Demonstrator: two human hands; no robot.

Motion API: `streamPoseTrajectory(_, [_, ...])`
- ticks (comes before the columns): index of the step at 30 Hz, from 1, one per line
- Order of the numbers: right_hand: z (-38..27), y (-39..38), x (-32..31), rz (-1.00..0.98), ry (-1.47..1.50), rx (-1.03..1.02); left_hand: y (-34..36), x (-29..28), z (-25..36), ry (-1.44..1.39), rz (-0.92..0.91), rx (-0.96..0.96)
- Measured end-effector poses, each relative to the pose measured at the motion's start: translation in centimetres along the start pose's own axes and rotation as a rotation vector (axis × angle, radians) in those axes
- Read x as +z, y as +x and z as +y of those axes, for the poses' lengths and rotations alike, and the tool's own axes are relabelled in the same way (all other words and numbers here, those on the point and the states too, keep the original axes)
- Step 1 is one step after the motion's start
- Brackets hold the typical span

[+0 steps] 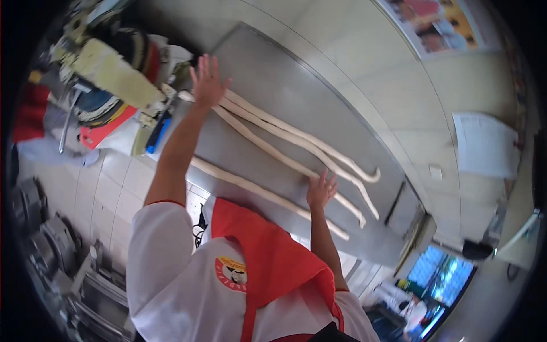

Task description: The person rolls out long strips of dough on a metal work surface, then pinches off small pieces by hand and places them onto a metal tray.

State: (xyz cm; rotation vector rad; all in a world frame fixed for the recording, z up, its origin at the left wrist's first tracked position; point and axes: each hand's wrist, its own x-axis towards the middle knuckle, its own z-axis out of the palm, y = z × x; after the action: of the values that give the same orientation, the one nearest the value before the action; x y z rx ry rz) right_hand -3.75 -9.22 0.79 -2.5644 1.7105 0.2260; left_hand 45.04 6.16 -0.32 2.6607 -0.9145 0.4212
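Note:
Several long, pale dough ropes [302, 137] lie roughly lengthwise on a steel table [279, 74], one of them [245, 183] apart along the near edge. My left hand [209, 84] rests with fingers spread over the far-left ends of the grouped ropes, hiding part of them. Farther right, my right hand [320, 191] lies on one of the middle ropes, fingers apart. The right-hand ends of the ropes curl or bend a little.
Piled equipment and boards [114, 74] crowd the table's left end, beside a co-worker [34, 114] in red. A tiled wall [421, 108] borders the far side. Metal machinery [45, 251] stands lower left. Another person [399, 305] is at lower right.

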Motion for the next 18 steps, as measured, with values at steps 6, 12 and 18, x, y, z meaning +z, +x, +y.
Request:
streamPoseTrajectory(6, [2.1, -5.2, 0.4, 0.032, 0.44, -0.39, -16.2, -4.6, 11.8, -0.607, -0.524, 0.453])
streamPoseTrajectory(12, [9.1, -15.8, 2.0, -0.17, 0.141, -0.104, -31.1, -8.1, 21.0, -0.382, -0.718, 0.76])
streamPoseTrajectory(18, [17.4, -5.2, 0.7, 0.171, 0.142, 0.12, -24.6, -4.1, 29.5, -0.108, -0.361, 0.395])
